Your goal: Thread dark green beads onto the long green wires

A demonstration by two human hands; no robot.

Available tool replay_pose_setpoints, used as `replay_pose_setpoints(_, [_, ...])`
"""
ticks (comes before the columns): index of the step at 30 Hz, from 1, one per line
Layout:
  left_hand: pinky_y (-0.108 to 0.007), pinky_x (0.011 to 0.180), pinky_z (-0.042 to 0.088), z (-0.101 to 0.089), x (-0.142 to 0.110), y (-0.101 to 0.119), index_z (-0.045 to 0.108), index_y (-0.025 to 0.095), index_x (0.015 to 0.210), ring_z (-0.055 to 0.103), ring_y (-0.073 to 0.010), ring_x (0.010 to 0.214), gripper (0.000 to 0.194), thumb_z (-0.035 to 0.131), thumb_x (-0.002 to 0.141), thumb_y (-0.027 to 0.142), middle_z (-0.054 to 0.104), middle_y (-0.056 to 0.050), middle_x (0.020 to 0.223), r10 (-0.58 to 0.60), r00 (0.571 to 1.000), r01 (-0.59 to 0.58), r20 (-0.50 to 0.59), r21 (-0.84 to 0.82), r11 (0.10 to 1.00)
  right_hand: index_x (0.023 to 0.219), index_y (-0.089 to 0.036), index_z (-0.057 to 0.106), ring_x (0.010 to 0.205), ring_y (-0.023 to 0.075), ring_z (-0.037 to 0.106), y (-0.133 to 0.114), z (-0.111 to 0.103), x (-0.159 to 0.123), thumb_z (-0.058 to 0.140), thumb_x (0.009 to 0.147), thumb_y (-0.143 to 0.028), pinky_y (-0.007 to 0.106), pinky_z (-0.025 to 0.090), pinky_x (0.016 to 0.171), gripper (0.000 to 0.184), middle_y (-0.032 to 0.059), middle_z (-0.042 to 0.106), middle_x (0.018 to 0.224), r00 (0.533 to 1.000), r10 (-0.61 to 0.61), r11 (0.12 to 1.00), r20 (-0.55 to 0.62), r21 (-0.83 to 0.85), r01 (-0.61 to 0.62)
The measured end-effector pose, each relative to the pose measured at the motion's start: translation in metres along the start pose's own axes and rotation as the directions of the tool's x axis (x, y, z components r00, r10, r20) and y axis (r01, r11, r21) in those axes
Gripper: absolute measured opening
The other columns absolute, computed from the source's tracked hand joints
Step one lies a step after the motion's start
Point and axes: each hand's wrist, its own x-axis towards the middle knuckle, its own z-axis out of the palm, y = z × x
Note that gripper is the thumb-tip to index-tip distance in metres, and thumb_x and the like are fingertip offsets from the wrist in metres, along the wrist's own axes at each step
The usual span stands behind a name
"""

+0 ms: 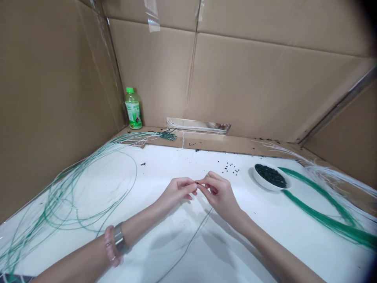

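My left hand [179,191] and my right hand [219,192] meet over the middle of a white tabletop [165,169]. Their fingertips pinch a small dark bead [196,182] on a thin green wire [188,243]. The fingers hide most of the bead. The wire runs down from near my hands towards the bottom edge of the view. A white bowl of dark green beads [271,177] stands to the right of my right hand, and several loose beads [231,169] lie just beyond it.
Loose coils of green wire [73,196] spread across the left. A bundle of green wires [330,220] and white strands [324,173] lie at the right. A green-capped bottle [133,109] stands at the back, and cardboard walls [235,78] surround the table.
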Motion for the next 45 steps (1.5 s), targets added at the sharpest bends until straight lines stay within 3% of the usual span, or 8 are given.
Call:
replay_pose_setpoints(8, [-0.022, 0.061, 0.045, 0.003, -0.005, -0.006, 0.07, 0.013, 0.076, 0.055, -0.0133, 0.075, 0.028, 0.078, 0.064, 0.037, 0.061, -0.005, 0.078, -0.055, 0.988, 0.034, -0.144, -0.143, 0.989, 0.097, -0.023, 0.069, 0.058, 0.0111, 0.047, 0.006, 0.006, -0.006, 0.045, 0.092, -0.021, 0.023, 0.042, 0.054, 0.025, 0.0019, 0.048, 0.07, 0.987, -0.161, 0.971, 0.027, -0.176, 0.163])
replay_pose_setpoints(17, [-0.019, 0.057, 0.043, 0.007, -0.006, -0.011, 0.065, 0.013, 0.069, 0.05, -0.0101, 0.07, 0.019, 0.071, 0.068, 0.031, 0.053, -0.002, 0.073, -0.058, 0.982, 0.02, -0.181, -0.207, 0.978, 0.104, -0.022, 0.062, 0.06, 0.0124, 0.048, 0.005, 0.008, -0.007, 0.04, 0.093, -0.022, 0.026, 0.041, 0.056, 0.024, 0.0035, 0.051, 0.076, 0.98, -0.156, 0.962, 0.121, -0.206, 0.179])
replay_pose_setpoints(20, [-0.019, 0.055, 0.043, 0.005, -0.005, -0.008, 0.063, 0.013, 0.071, 0.05, -0.0101, 0.068, 0.019, 0.068, 0.071, 0.032, 0.052, -0.001, 0.071, -0.019, 0.982, -0.015, -0.189, -0.178, 0.984, 0.115, -0.024, 0.052, 0.061, 0.0117, 0.049, 0.004, 0.003, -0.008, 0.042, 0.092, -0.022, 0.026, 0.042, 0.059, 0.025, 0.002, 0.053, 0.08, 0.976, -0.13, 0.975, 0.173, -0.157, 0.157])
replay_pose_setpoints(24, [-0.018, 0.055, 0.043, 0.001, -0.003, 0.002, 0.063, 0.014, 0.073, 0.051, -0.0103, 0.068, 0.015, 0.067, 0.071, 0.029, 0.056, -0.001, 0.073, 0.127, 0.959, -0.142, -0.252, -0.043, 0.989, 0.134, -0.023, 0.02, 0.059, 0.0117, 0.047, -0.001, -0.002, -0.009, 0.034, 0.093, -0.021, 0.026, 0.042, 0.061, 0.043, -0.001, 0.051, 0.079, 0.977, -0.058, 0.993, 0.207, -0.091, 0.078])
replay_pose_setpoints(26, [-0.018, 0.055, 0.043, 0.0, -0.003, 0.007, 0.065, 0.014, 0.072, 0.053, -0.0111, 0.068, 0.012, 0.069, 0.069, 0.025, 0.059, -0.002, 0.074, 0.212, 0.944, -0.206, -0.254, 0.048, 0.977, 0.129, -0.023, 0.02, 0.06, 0.012, 0.047, -0.002, -0.003, -0.009, 0.027, 0.095, -0.021, 0.027, 0.041, 0.062, 0.035, -0.0023, 0.05, 0.076, 0.977, -0.007, 0.998, 0.214, -0.064, 0.021])
replay_pose_setpoints(29, [-0.019, 0.056, 0.044, 0.0, -0.005, 0.01, 0.068, 0.014, 0.072, 0.056, -0.0127, 0.07, 0.009, 0.069, 0.07, 0.022, 0.063, -0.004, 0.075, 0.293, 0.928, -0.263, -0.228, 0.153, 0.953, 0.105, -0.023, 0.033, 0.06, 0.0123, 0.047, -0.003, -0.002, -0.008, 0.023, 0.098, -0.026, 0.026, 0.039, 0.059, 0.013, -0.0022, 0.049, 0.074, 0.977, 0.074, 0.997, 0.201, -0.034, -0.068])
replay_pose_setpoints(32, [-0.02, 0.057, 0.046, 0.0, -0.007, 0.009, 0.069, 0.014, 0.073, 0.057, -0.0131, 0.07, 0.008, 0.069, 0.071, 0.022, 0.065, -0.004, 0.076, 0.331, 0.922, -0.292, -0.199, 0.204, 0.934, 0.087, -0.023, 0.034, 0.06, 0.0124, 0.044, -0.002, 0.0, -0.009, 0.022, 0.098, -0.031, 0.026, 0.036, 0.056, 0.018, -0.0008, 0.05, 0.074, 0.972, 0.13, 0.991, 0.194, -0.003, -0.132])
replay_pose_setpoints(45, [-0.017, 0.052, 0.049, 0.001, -0.005, 0.012, 0.067, 0.013, 0.07, 0.056, -0.0082, 0.059, 0.007, 0.069, 0.069, 0.02, 0.063, -0.001, 0.067, 0.338, 0.921, -0.321, -0.193, 0.117, 0.94, 0.084, -0.022, 0.038, 0.057, 0.0109, 0.039, -0.011, -0.001, -0.011, 0.028, 0.097, -0.029, 0.024, 0.032, 0.054, 0.018, -0.0029, 0.047, 0.071, 0.945, 0.198, 0.972, 0.261, 0.075, -0.224])
